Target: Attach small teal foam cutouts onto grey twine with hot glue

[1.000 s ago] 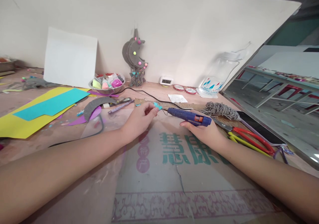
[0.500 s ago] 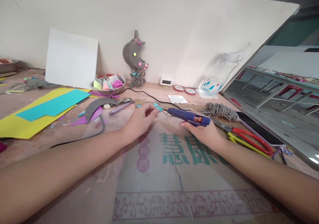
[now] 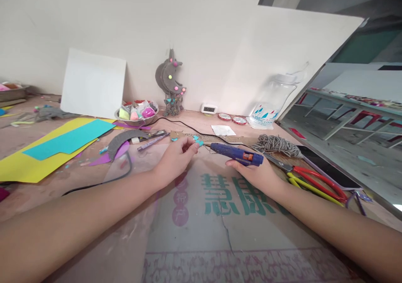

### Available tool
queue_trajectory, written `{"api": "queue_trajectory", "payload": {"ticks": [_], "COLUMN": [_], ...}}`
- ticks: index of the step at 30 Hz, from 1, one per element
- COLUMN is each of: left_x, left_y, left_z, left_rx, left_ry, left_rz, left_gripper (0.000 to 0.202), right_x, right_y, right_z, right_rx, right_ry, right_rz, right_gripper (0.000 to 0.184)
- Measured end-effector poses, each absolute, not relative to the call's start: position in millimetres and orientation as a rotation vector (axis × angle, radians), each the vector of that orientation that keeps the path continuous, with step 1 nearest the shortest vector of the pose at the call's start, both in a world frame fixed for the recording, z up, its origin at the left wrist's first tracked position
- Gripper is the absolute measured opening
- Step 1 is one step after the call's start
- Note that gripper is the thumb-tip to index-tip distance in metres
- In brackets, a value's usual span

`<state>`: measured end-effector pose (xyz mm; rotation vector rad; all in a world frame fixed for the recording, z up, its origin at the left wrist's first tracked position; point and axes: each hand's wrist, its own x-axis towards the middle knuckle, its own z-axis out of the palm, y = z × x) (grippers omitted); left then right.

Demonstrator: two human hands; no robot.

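Observation:
Between the thumb and fingertips of my left hand point(image 3: 176, 156) is a small turquoise cutout point(image 3: 200, 143); its exact shape is hard to make out. My right hand point(image 3: 257, 172) is wrapped round a blue hot glue gun point(image 3: 235, 153), whose nozzle points left and sits close beside the cutout. Whether the tip touches it I cannot tell. Both hands are above a printed plastic sheet point(image 3: 194, 237) spread on the table. More small turquoise bits lie on a piece of cardboard point(image 3: 220, 138) just behind my left fingers.
Red-handled scissors point(image 3: 320, 182), grey yarn point(image 3: 276, 146) and a phone point(image 3: 328, 165) lie at right. Behind stand a plastic jug point(image 3: 270, 102), a small clock point(image 3: 209, 108), a moon ornament point(image 3: 171, 77) and a bowl point(image 3: 138, 118). Turquoise paper point(image 3: 69, 138) lies on yellow paper point(image 3: 37, 170) at left.
The view has tilted up slightly, so things sit a little lower in the picture. Both hands keep nearly the same pose, with the glue gun still close to the turquoise cutout.

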<state>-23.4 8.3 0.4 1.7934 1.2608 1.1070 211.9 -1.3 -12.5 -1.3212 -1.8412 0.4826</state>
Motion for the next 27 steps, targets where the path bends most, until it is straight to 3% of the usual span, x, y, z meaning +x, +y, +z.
{"api": "queue_trajectory", "payload": {"ticks": [5,17,21,27], "left_x": [-23.4,-22.2,-22.2,-21.5], "left_y": [8.4,7.0,6.8,5.1], "left_z": [1.2,0.7,0.5,3.7], "left_rx": [1.776,1.727,1.721,1.695], "left_ry": [1.257,1.209,1.204,1.177], "left_rz": [1.114,1.084,1.088,1.086], "left_gripper": [0.022,0.023,0.021,0.013], "right_x": [210.7,207.3,210.0,232.3], "right_y": [-0.4,10.7,48.4,114.9], "right_z": [-14.1,52.8,62.5,28.7], "right_rx": [-1.366,-1.157,-1.361,-1.816], "right_ry": [-1.806,-1.824,-1.838,-1.741], "right_rz": [0.651,0.417,0.325,0.234], "right_gripper": [0.031,0.033,0.032,0.03]}}
